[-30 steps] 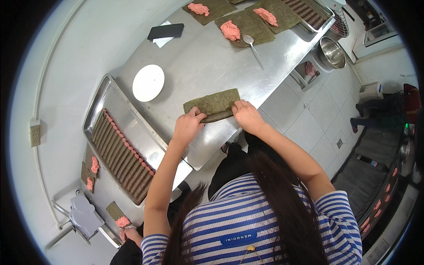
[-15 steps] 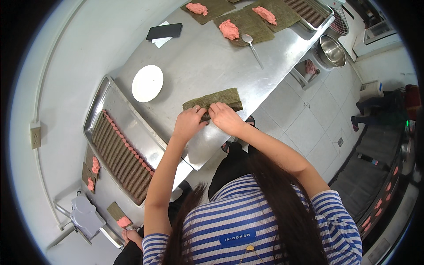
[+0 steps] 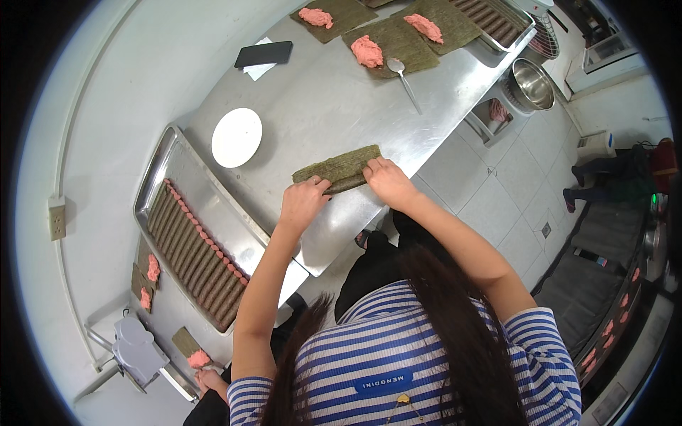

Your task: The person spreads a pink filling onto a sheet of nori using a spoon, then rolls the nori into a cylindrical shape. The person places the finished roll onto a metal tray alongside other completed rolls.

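A partly rolled seaweed sheet lies near the front edge of the steel table, its flat green part stretching away from me. My left hand grips the left end of the roll with bent fingers. At the right end, my right hand has its fingers curled round the roll. Whatever filling sits inside is hidden by the seaweed. A white plate is on the table to the left of the roll.
A metal tray of seaweed rolls with pink ends stands at left. Farther off are seaweed sheets with pink paste, a spoon, a phone and another tray of rolls. Another person's hand works at lower left.
My right hand has slid right, from the middle of the roll to its right end. My left hand stays at the left end, and less of the flat sheet shows.
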`<move>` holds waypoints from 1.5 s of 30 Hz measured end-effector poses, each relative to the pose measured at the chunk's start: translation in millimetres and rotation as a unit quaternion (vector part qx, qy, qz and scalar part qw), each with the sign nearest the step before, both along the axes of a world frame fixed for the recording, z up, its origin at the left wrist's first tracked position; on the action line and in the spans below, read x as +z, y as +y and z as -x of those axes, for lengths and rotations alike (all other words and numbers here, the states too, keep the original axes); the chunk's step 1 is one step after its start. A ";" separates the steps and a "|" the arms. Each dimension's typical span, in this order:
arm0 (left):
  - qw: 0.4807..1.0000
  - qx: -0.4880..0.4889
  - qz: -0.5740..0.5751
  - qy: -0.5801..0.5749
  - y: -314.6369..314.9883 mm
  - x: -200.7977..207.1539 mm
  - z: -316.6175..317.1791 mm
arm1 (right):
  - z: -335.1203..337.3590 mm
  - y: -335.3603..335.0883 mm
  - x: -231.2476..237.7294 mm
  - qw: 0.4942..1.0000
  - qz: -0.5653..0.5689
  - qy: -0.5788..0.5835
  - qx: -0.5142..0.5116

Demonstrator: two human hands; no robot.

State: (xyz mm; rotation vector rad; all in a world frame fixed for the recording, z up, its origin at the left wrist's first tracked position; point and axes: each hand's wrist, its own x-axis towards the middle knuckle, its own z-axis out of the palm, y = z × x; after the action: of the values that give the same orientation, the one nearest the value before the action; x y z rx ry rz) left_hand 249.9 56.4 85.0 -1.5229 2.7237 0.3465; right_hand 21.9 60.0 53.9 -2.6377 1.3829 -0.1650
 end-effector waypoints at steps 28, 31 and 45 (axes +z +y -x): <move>0.995 0.060 -0.083 0.010 -8.5 0.9 -2.5 | 2.3 -1.0 8.0 0.999 -0.008 0.015 -0.041; 0.990 0.052 -0.123 0.035 -23.6 5.8 -6.0 | -7.7 -3.7 14.5 0.997 0.066 -0.023 0.017; 0.999 0.016 -0.019 0.023 -12.6 -0.6 3.5 | -45.3 -5.4 -11.4 0.985 0.140 -0.055 0.087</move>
State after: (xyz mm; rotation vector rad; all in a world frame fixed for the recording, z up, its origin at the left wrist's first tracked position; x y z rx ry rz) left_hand 246.4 43.8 84.4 -1.5701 2.7125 0.4379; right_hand 67.2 54.6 42.5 -2.9066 1.1619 -0.5086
